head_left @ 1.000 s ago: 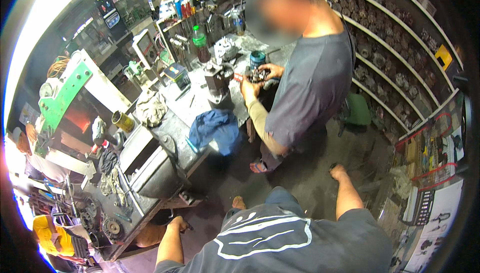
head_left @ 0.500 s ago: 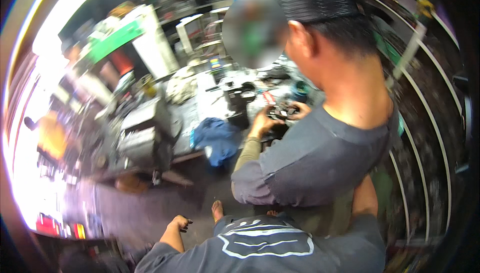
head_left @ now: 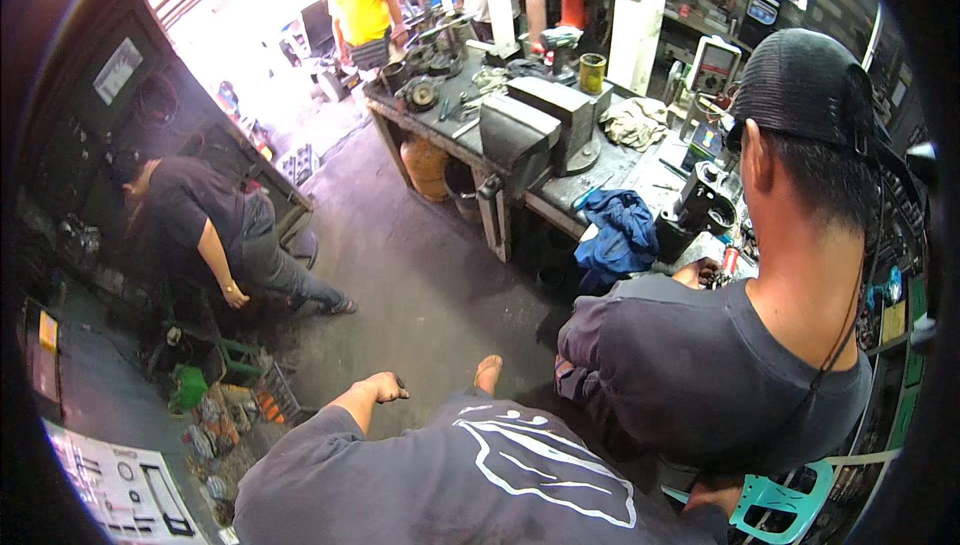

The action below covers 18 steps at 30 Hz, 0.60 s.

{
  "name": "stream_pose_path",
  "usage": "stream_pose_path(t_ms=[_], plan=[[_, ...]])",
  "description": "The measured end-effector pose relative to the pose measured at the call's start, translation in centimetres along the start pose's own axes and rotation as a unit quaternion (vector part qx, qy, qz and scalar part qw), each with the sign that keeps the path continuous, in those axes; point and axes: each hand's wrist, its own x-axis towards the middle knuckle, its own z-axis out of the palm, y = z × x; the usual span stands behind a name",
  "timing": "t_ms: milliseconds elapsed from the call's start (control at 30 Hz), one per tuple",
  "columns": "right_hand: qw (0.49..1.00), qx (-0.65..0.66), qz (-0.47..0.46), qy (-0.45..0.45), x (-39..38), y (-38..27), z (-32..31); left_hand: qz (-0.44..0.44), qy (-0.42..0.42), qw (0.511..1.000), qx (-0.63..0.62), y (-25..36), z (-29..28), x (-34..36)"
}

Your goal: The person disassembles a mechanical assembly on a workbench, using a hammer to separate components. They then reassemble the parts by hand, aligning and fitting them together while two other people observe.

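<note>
My left hand [head_left: 385, 386] hangs out in front of me over the floor, fingers loosely bent and dark with grime at the tips. Nothing shows in it, and it touches nothing. Of my right arm only a bit of forearm [head_left: 715, 494] appears, beside a turquoise plastic stool [head_left: 790, 503]; the hand itself is hidden. Close on my right a co-worker in a black cap [head_left: 810, 80] and dark shirt leans over the workbench. That person's hand [head_left: 697, 272] is at some small parts, mostly hidden by the shoulder.
A heavy bench vise [head_left: 520, 130] is mounted on the workbench [head_left: 433, 131]. Blue cloth [head_left: 617, 230] hangs over its edge near dark metal housings [head_left: 706, 195]. Another person [head_left: 215, 220] bends at the left; one in yellow [head_left: 362, 3] stands beyond. Green crates [head_left: 240, 360] sit lower left.
My view has swung left, bringing the doorway side and the bending person into sight. The co-worker and workbench now appear further right. My left hand still hangs free.
</note>
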Motion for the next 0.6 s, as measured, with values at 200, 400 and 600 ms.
stream_pose_path(t_ms=[200,400,600], plan=[[0.999,0.017,-0.023,-0.039,-1.5,-1.2,1.3,-0.086,-0.020,0.996,-0.033,-6.3,8.2,-0.8],[0.994,0.047,-0.050,-0.083,-2.8,-1.6,2.1,-0.022,-0.083,0.994,0.071,-10.6,11.6,0.6],[0.988,0.080,-0.062,-0.115,-5.0,-1.9,2.6,-0.014,-0.002,0.997,0.082,-6.7,5.5,2.7]])
